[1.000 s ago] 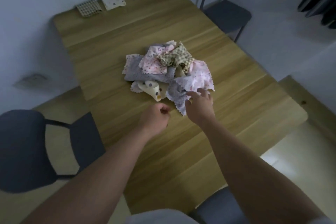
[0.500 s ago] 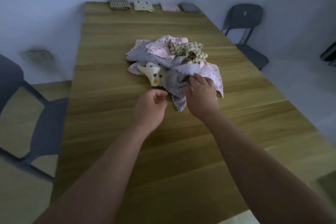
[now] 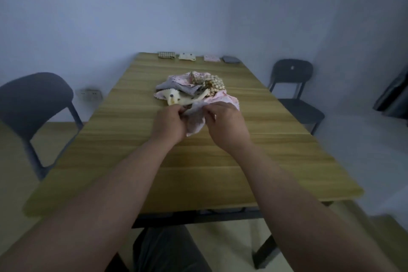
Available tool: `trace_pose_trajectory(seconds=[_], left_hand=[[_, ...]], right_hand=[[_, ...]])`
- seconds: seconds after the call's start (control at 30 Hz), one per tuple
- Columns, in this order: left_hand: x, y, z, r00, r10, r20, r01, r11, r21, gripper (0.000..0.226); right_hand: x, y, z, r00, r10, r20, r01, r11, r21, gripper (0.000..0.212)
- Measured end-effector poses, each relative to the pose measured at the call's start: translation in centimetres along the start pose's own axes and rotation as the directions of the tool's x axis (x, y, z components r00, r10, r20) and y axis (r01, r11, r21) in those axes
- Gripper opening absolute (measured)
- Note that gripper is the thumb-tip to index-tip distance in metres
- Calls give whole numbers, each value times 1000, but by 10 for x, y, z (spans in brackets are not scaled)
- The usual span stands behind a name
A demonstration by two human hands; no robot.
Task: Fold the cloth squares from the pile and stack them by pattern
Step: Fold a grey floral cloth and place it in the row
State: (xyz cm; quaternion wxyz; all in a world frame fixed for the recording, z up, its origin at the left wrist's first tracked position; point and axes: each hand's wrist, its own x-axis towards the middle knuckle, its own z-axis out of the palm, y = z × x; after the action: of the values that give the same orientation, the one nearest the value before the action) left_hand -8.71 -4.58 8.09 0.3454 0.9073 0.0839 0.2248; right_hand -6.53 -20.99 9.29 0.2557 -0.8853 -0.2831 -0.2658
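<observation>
The long wooden tabletop (image 3: 198, 172) carries a loose pile of small cloth squares (image 3: 187, 88) near its middle. In the pile are a beige checked cloth (image 3: 213, 83), a cream cloth with dark dots (image 3: 173, 97), a pink dotted cloth (image 3: 226, 99) and grey pieces; their edges are zigzag-cut.

At the near side of the pile, both hands hold one pale grey cloth square (image 3: 195, 121). The left hand (image 3: 170, 122) has its fingers curled and pinches the cloth's upper left edge. The right hand (image 3: 227, 123) pinches the upper right edge in the same way. The cloth sags crumpled between the two hands, its lower corner hanging towards the tabletop. Whether that corner touches the wood cannot be told. The cloth's upper edge lies just beside the cream and pink pieces of the pile.

Four folded stacks sit in a row along the far edge of the tabletop, well apart from the pile. From left to right: a checked stack (image 3: 166, 55), a cream dotted stack (image 3: 187, 56), a pink stack (image 3: 211, 58) and a grey stack (image 3: 230, 59).

A dark chair (image 3: 33, 104) stands to the left of the table and a second dark chair (image 3: 291, 81) to the right. A wall socket (image 3: 89, 94) is fixed low on the wall at left.
</observation>
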Motion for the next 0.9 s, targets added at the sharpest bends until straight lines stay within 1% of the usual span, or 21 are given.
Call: trace_pose_trajectory(seconds=[0.03,0.13,0.17,0.2,0.27,0.33,0.4,0.47,0.53,0.57,0.6,0.67,0.73,0.8,0.83,0.9], left_hand=[[-7,2,-3,1000,19,-21,-19,1000,17,18],[-8,12,-23,995,82,-63,-79,996,43,20],[-38,34,-31,982,179,-58,-178,984,16,19],[-40,34,-38,977,205,-62,-203,979,29,18],[-35,35,-52,973,213,-91,-207,976,72,15],[-38,32,-62,967,237,-96,-225,967,118,16],[-38,33,-71,959,269,-94,-253,955,154,20],[-39,34,-77,948,289,-134,-267,950,160,33],[-37,31,-79,947,273,-169,-248,956,154,45],[-35,29,-79,952,256,-165,-235,962,135,47],[-35,29,-79,960,238,-145,-223,968,114,45],[-27,24,-74,978,193,-76,-188,980,63,34],[-15,17,-69,990,138,-19,-137,990,43,23],[-6,12,-65,997,70,27,-71,996,51,20],[1,11,-64,999,22,43,-23,1000,16,20],[5,14,-65,994,-79,76,88,989,-121,22]], right_hand=[[-6,1,-8,1000,2,0,-2,1000,-10,17],[-6,-2,-33,992,123,17,-124,991,46,10],[-40,-7,-69,987,158,-22,-157,987,40,8],[-41,-8,-75,983,186,4,-186,981,47,9],[-35,-7,-82,970,240,40,-243,963,119,11],[-37,-10,-88,949,307,76,-316,929,194,14],[-37,-10,-96,920,380,99,-391,861,326,18],[-38,-8,-105,898,414,148,-435,792,428,11],[-36,-8,-108,891,420,173,-450,771,450,13],[-33,-5,-108,885,433,171,-461,765,450,16],[-31,-1,-109,876,452,166,-476,757,448,21],[-25,3,-105,854,487,185,-516,740,432,32],[-16,8,-96,812,529,247,-581,688,435,30],[-9,14,-85,777,553,301,-629,647,432,25],[-2,18,-77,778,553,299,-628,660,413,26],[7,23,-68,811,533,243,-585,736,340,26]])
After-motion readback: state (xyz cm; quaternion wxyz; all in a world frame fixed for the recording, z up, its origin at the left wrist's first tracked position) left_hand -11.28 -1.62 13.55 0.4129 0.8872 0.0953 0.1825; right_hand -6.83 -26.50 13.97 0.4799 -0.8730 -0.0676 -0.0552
